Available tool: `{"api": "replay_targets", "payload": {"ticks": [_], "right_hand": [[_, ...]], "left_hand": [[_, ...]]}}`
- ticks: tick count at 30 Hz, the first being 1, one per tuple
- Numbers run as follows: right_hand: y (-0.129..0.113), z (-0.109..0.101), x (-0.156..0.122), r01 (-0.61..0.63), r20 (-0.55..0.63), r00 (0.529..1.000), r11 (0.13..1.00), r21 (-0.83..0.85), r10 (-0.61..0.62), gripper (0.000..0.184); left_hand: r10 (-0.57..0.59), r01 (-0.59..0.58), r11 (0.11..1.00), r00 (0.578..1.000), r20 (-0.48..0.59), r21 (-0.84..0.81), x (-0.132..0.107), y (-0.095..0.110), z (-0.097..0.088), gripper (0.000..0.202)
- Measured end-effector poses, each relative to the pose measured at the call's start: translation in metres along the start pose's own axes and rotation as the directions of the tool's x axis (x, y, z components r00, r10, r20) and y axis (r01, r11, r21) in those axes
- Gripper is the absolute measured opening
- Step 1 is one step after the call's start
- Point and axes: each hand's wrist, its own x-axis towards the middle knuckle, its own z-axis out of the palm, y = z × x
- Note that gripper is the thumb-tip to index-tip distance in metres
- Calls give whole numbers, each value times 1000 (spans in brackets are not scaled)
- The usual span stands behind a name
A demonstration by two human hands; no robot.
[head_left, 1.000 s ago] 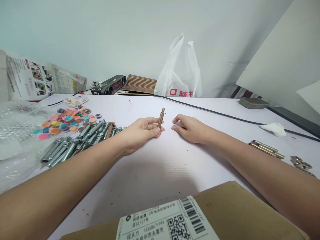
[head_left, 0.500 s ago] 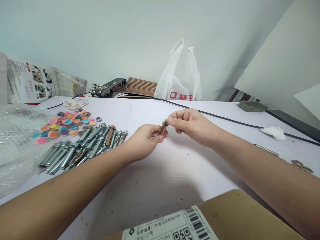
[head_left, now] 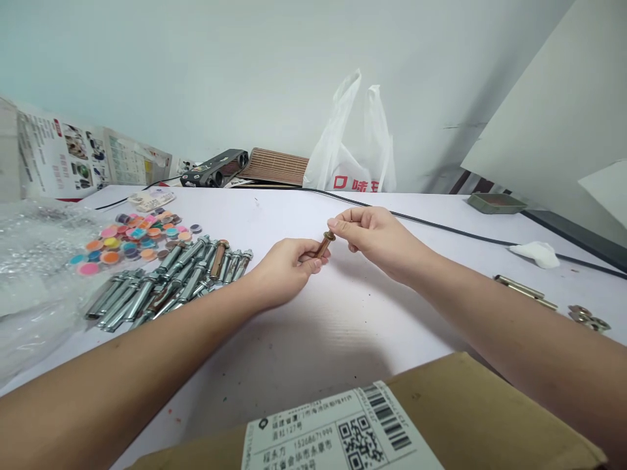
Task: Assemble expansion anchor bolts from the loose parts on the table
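Observation:
Near the middle of the white table, a copper-coloured expansion bolt (head_left: 324, 247) is held tilted, its nut end up and to the right. My left hand (head_left: 284, 271) is closed around its lower part, which the fingers partly hide. My right hand (head_left: 375, 233) pinches at the upper tip, thumb and forefinger together just above the nut. To the left of my left hand lies a pile of silver expansion bolts (head_left: 189, 271), with a copper-coloured one (head_left: 219, 260) among them.
Coloured discs (head_left: 132, 238) and clear plastic wrap (head_left: 39, 261) lie left. A labelled cardboard box (head_left: 441, 398) stands in front. Metal sleeves (head_left: 526, 292) and nuts (head_left: 588, 318) lie right, near crumpled tissue (head_left: 536, 255). A black cable (head_left: 441, 230) crosses behind; a plastic bag (head_left: 350, 156) stands farther back.
More of the bolt shows between my hands, and its nut end is clearer. My right fingers have shifted slightly up at its tip. The camera view has tilted slightly.

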Motion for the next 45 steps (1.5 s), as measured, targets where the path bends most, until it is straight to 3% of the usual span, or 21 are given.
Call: {"api": "replay_targets", "payload": {"ticks": [4,7,10,14,18,24,29,34,38,42,45], "right_hand": [[2,-11,1,-108,16,994,992,-68,109,21],[3,-26,-1,-102,75,991,985,-141,113,25],[2,-34,-3,-1,140,989,968,-250,37,31],[-2,-33,-1,10,-11,1000,962,-272,-14,38],[-3,-33,4,26,-15,999,971,-237,-31,31],[5,-29,7,245,-46,962,927,-285,-269,22],[15,-28,6,271,72,962,957,-106,-264,28],[29,-26,9,148,59,986,976,160,-159,36],[38,-17,10,56,47,996,915,400,-81,38],[33,-4,3,116,-2,991,842,528,-135,30],[23,3,-5,225,-85,974,845,485,-211,29]], "left_hand": [[-29,29,998,1000,6,-57,2,-5,0,20],[-58,58,992,998,8,-114,3,-9,1,26],[-68,67,990,998,2,-127,3,-12,1,29],[-78,74,988,997,-24,-133,2,-11,2,33],[-77,74,991,997,-22,-113,0,-7,3,33],[-43,43,999,999,-17,15,-2,-3,2,28],[-15,17,998,1000,-18,63,-3,1,2,25],[-26,26,1000,999,-29,3,-4,4,2,24],[-44,43,998,999,-25,-45,-5,3,3,24],[-20,17,997,999,-47,-77,-8,2,4,25],[10,-17,997,997,-79,-76,-11,4,6,25]]}}
